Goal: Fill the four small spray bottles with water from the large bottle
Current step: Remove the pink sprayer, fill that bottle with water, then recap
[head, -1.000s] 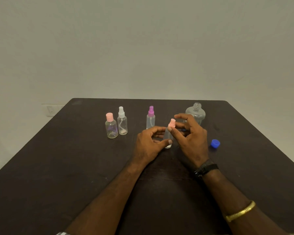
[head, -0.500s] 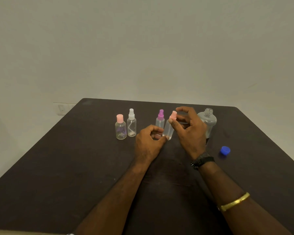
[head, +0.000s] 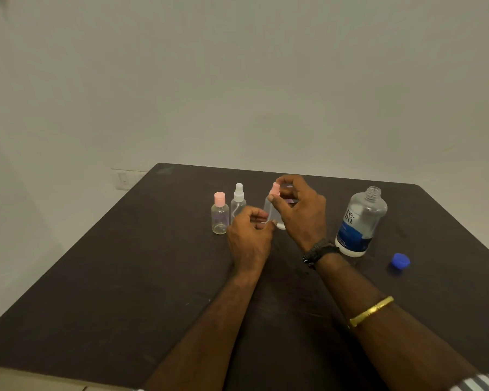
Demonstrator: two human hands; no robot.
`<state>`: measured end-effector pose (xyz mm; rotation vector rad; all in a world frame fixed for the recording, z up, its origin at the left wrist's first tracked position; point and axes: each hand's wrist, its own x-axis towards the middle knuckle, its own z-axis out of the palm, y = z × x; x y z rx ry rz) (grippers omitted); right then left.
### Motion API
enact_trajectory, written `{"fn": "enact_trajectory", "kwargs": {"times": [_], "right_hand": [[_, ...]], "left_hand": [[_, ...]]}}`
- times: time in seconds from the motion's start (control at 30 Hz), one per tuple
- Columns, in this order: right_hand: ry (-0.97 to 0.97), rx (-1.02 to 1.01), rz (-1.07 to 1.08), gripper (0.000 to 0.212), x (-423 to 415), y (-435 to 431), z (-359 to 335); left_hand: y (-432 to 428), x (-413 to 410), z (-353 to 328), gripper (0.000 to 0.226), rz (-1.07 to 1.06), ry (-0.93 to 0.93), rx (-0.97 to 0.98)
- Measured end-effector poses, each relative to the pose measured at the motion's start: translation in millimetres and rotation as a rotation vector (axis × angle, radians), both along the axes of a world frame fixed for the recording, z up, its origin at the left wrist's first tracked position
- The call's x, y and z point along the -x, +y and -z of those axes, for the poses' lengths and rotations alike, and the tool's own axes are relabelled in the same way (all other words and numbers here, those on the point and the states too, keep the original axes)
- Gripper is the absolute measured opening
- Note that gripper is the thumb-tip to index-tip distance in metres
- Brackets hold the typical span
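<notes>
On the dark table [head: 153,277], toward your right, the large bottle [head: 360,221] stands upright with its mouth uncovered, well apart from your hands. A forearm swinging outward could tip it and spill the water you need.

Your right hand [head: 302,213] pinches the pink spray head [head: 275,190] of the clear small bottle [head: 267,206]. Your left hand [head: 250,238] curls round that bottle's lower part. Whether its base rests on the table or hangs just above it, I cannot tell.

If the head comes free with a jerk, this light bottle could slip from your left grip. It would then likely knock over the white-topped spray bottle [head: 238,203] and the pink-capped bottle [head: 219,214] standing just beside your left hand.

The blue cap [head: 401,261] lies loose to the right of the large bottle. Brush it and it may roll away.
</notes>
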<state>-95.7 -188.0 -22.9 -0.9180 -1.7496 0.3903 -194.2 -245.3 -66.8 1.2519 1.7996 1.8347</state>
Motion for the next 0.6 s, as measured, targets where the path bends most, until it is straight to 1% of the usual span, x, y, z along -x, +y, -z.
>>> {"fn": "enact_trajectory", "kwargs": {"times": [0.13, 0.33, 0.6], "right_hand": [[-0.035, -0.006, 0.017, 0.029, 9, 5, 4], [-0.087, -0.01, 0.02, 0.031, 15, 4, 7], [-0.104, -0.019, 0.016, 0.025, 18, 4, 11]], "left_hand": [[4, 2, 3, 0.018, -0.039, -0.011, 0.015], [5, 2, 5, 0.014, -0.042, -0.011, 0.005], [5, 4, 5, 0.014, -0.042, -0.018, 0.002]]}}
